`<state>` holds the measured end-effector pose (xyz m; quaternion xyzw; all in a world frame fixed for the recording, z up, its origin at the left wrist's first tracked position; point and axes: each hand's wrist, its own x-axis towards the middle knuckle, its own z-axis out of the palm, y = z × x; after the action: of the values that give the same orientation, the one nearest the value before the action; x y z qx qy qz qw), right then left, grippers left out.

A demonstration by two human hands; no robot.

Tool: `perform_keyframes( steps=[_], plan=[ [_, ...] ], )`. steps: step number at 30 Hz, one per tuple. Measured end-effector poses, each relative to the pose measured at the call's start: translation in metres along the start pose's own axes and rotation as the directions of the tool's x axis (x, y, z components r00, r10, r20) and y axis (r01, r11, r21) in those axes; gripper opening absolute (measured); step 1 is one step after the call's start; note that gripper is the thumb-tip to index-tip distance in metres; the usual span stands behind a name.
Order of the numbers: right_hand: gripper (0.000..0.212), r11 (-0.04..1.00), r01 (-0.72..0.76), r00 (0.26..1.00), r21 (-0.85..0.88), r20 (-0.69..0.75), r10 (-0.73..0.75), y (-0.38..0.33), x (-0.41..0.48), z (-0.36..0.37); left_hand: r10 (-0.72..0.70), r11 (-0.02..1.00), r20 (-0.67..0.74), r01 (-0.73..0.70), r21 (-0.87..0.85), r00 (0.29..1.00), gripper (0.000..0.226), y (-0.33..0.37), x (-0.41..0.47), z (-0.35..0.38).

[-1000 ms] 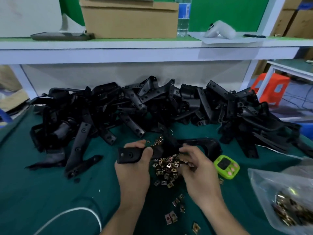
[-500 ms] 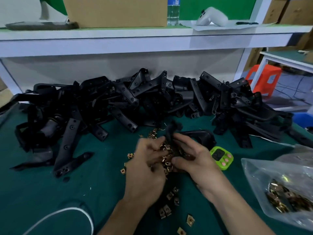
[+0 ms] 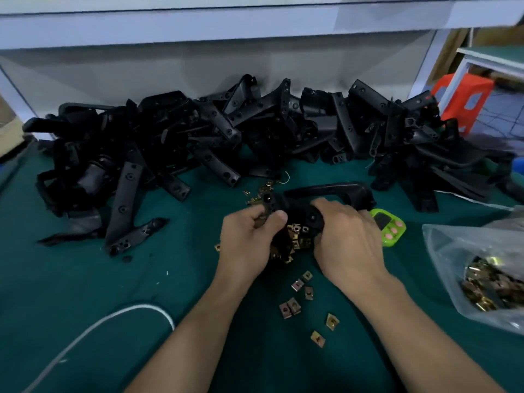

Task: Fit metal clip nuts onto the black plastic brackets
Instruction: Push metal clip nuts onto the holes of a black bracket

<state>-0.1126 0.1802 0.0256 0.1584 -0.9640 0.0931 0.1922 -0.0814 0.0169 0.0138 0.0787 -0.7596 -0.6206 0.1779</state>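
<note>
Just left of the green timer [image 3: 388, 226], on the green mat [image 3: 85, 279], both hands are on one black bracket [image 3: 286, 207]. The left hand [image 3: 245, 242] has its fingers curled round one end w/ the thumb pressed on top. The right hand [image 3: 347, 239] grasps the other end, its knuckles close beside the timer. Can't tell if a nut is pinched under that thumb.

Vs half a sec ago: the hands were bunched together over the loose clip nuts [image 3: 297, 239] and the bracket was mostly hidden. Now they're spread apart & the bracket runs across btw them, held over that heap. The view has also dipped, so the shelf top w/ box & bottle is out of sight. Timer, pile & bag haven't shifted.

A curved black arm [image 3: 334, 190] lies right behind the hands, ending just beyond the timer; unclear if it's part of the same piece. More nuts [image 3: 297, 286] are scattered nearer the person than the timer. A plastic bag [image 3: 453, 251] of nuts sits near the timer's right. The big pile of brackets [image 3: 226, 131] is behind the timer, along the mat's back. A white cable [image 3: 85, 333] is far to its left. The timer's face & buttons are too blurred to read.
</note>
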Motion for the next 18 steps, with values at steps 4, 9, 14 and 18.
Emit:
perform_keyframes(
  steps=[4,9,14,18],
  plan=[
    [0.035,0.998,-0.065,0.998,0.002,0.006,0.065,-0.005,0.002,0.001,-0.055,0.981,-0.036,0.047,-0.187,0.998,0.039,0.003,-0.004,0.000],
    [0.040,0.994,-0.106,0.994,0.024,0.042,0.105,0.005,0.003,0.002,0.066,0.947,-0.232,0.012,0.321,0.970,0.027,-0.004,0.004,-0.028],
    [0.042,0.989,-0.140,0.987,0.041,0.090,0.136,0.012,0.005,0.004,-0.002,0.711,0.072,-0.049,0.701,0.997,0.028,-0.015,0.008,-0.025],
    [0.044,0.988,-0.141,0.983,0.061,0.127,0.133,0.011,0.005,0.006,0.014,0.796,-0.002,-0.009,0.606,1.000,0.010,-0.016,0.007,-0.023]
  ],
)
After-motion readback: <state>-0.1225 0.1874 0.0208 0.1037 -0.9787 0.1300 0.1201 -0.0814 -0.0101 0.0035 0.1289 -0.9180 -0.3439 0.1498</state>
